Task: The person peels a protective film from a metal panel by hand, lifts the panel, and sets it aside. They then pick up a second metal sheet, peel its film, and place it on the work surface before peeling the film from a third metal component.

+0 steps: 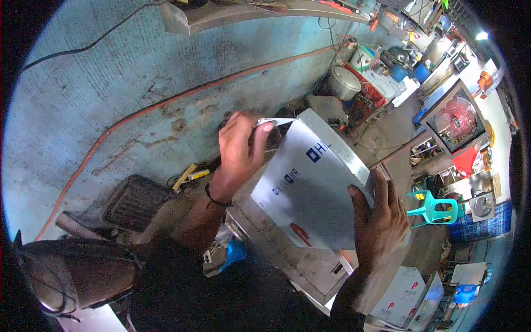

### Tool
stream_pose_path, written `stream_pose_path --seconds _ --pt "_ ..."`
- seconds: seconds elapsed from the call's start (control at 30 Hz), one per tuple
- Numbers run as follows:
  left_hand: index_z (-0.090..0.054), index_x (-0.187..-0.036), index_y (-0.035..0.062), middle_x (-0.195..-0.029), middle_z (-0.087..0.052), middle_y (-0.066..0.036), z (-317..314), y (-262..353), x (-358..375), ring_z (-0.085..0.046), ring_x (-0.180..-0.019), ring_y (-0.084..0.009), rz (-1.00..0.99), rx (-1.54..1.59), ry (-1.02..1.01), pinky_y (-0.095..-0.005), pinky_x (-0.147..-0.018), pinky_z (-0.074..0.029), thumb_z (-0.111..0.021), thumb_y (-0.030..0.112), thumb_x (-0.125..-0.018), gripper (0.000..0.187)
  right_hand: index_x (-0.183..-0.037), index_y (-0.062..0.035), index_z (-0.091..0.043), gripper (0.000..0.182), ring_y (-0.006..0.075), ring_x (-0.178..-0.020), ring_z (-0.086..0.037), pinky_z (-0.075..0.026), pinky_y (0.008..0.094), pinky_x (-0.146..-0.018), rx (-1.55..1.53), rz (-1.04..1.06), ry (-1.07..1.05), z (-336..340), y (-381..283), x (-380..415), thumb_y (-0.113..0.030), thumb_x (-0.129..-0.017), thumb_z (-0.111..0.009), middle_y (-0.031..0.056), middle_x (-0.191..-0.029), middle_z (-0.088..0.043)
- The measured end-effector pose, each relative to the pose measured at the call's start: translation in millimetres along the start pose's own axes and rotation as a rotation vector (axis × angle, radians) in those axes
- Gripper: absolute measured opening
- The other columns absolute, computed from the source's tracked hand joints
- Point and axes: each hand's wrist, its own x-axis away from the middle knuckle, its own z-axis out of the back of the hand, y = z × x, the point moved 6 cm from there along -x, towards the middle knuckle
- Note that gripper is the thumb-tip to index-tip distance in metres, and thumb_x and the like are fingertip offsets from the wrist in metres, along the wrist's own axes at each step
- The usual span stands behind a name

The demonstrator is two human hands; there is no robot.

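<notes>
A sheet-metal panel [315,188] with folded edges stands tilted in front of me, its face covered in pale film with blue lettering and a red mark. My left hand [241,145] is closed at its upper left corner, thumb and fingers pinching a thin pale flap [279,121] that sticks out there. On the right side, my right hand [381,218] grips the panel's edge, thumb on the face and fingers over the folded side. Beneath the panel lies a worn metal-edged worktable [312,274].
A blue wall [166,66] with an orange hose [182,98] runs along the left. At right are a red fan [456,123], a green plastic chair [437,210] and more film-covered sheet panels [401,296]. A large pot [344,83] sits at the back.
</notes>
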Motion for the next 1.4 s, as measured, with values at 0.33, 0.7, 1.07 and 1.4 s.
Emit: stream_pose_path --seconds 0.33,0.7,1.07,1.4 --pt "-0.056 -0.082 -0.0007 -0.072 -0.058 -0.014 3.3 5.2 -5.7 -0.054 -0.061 -0.0310 -0.068 0.000 -0.007 -0.0391 -0.060 -0.044 -0.070 0.003 -0.085 0.014 -0.116 -0.0137 -0.059 0.044 0.0293 -0.088 -0.064 -0.049 0.0422 -0.075 -0.020 0.054 0.058 -0.7 0.0 1.2 -0.039 -0.083 -0.071 0.0072 -0.096 -0.063" --pt "-0.057 -0.083 -0.0006 -0.072 -0.057 -0.014 3.0 4.1 -7.0 -0.054 -0.062 -0.0306 -0.055 -0.011 -0.017 -0.0386 -0.061 -0.044 -0.070 0.003 -0.085 0.013 -0.118 -0.0127 -0.059 0.046 0.0302 -0.087 -0.063 -0.048 0.0427 -0.074 -0.002 0.057 0.056 -1.7 0.0 0.9 -0.041 -0.084 -0.070 0.0088 -0.096 -0.062" --pt "-0.056 -0.081 0.0019 -0.068 -0.057 -0.013 0.9 19.7 -23.4 -0.054 -0.060 -0.0329 -0.033 -0.085 -0.113 -0.0413 -0.060 -0.044 -0.069 0.008 -0.088 0.016 -0.118 -0.0122 -0.059 0.045 0.0308 -0.088 -0.063 -0.048 0.0431 -0.075 -0.008 0.071 0.071 0.4 -1.3 2.5 -0.040 -0.084 -0.070 0.0100 -0.097 -0.062" --pt "-0.058 -0.084 0.0023 -0.068 -0.057 -0.014 18.9 24.3 -32.3 -0.055 -0.061 -0.0330 0.109 -0.156 -0.181 -0.0417 -0.058 -0.043 -0.069 0.013 -0.090 0.016 -0.118 -0.0126 -0.059 0.045 0.0324 -0.088 -0.063 -0.049 0.0441 -0.075 0.001 0.061 0.061 1.9 -0.3 1.3 -0.042 -0.085 -0.069 0.0116 -0.098 -0.062"
